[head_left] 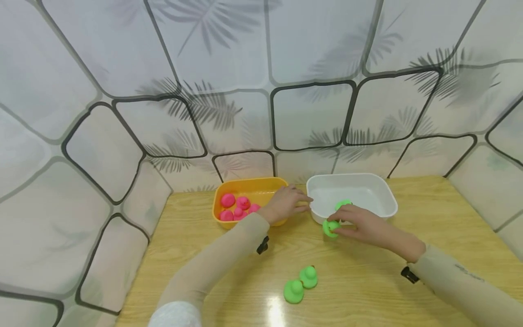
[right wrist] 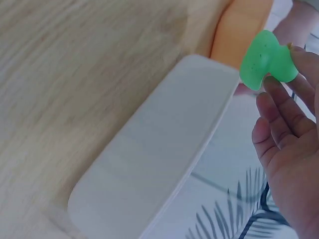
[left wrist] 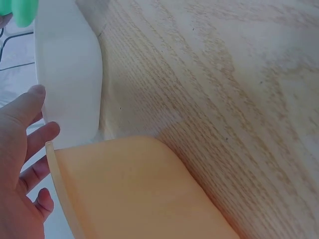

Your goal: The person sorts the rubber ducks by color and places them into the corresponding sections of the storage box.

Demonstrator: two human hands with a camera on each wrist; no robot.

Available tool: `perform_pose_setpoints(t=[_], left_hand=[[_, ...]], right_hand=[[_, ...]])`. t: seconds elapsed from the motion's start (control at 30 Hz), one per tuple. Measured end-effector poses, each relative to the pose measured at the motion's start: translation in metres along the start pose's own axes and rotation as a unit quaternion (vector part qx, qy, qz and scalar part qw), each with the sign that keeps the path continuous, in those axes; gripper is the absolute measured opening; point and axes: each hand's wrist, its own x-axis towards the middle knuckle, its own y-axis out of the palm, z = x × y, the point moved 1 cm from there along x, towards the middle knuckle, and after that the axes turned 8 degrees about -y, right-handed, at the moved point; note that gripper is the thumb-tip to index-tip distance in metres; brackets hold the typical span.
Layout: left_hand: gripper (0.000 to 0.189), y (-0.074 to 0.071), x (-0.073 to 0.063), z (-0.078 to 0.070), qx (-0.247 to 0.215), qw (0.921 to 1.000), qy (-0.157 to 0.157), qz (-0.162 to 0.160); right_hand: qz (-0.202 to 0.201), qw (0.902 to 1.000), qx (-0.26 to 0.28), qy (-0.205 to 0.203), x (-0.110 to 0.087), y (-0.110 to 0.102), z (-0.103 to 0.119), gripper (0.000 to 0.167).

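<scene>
My right hand point(head_left: 361, 225) pinches a green rubber duck point(head_left: 330, 228) between thumb and fingers at the front left rim of the white basin point(head_left: 382, 210). In the right wrist view the duck point(right wrist: 271, 59) hangs from the fingertips beside the white wall. Another green duck point(head_left: 342, 204) lies inside the white basin, partly hidden by the right hand. My left hand point(head_left: 287, 202) reaches over the right end of the yellow-orange basin point(head_left: 245, 185), holding nothing, its fingertips at the white basin's left rim. Several pink rubber ducks point(head_left: 243, 202) sit in the yellow-orange basin.
Two more green ducks, one nearer point(head_left: 293, 291) and one behind it point(head_left: 308, 277), stand close together on the wooden table point(head_left: 359, 290). A patterned wall covering point(head_left: 310, 116) rises behind both basins and along the sides.
</scene>
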Motion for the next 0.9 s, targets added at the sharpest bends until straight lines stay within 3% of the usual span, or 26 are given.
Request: perform_pose_setpoints(t=[0.23,0.5,0.77,0.9], left_hand=[[0.034,0.0,0.0,0.001,0.0,1.0,-0.003,-0.002],[0.034,0.0,-0.001,0.004,-0.01,0.9999,0.001,-0.005],[0.034,0.001,-0.001,0.005,-0.018,0.9998,0.005,-0.006],[0.035,0.001,-0.002,0.004,-0.018,0.9998,0.001,-0.006]], right_hand=[[-0.001,0.9989,-0.01,0.045,-0.003,-0.01,-0.008,0.032],[-0.023,0.9985,-0.041,0.03,-0.003,-0.019,-0.019,0.036],[-0.04,0.9952,-0.082,0.035,-0.004,-0.038,-0.043,0.039],[-0.036,0.9942,-0.085,0.056,-0.006,-0.048,-0.054,0.036]])
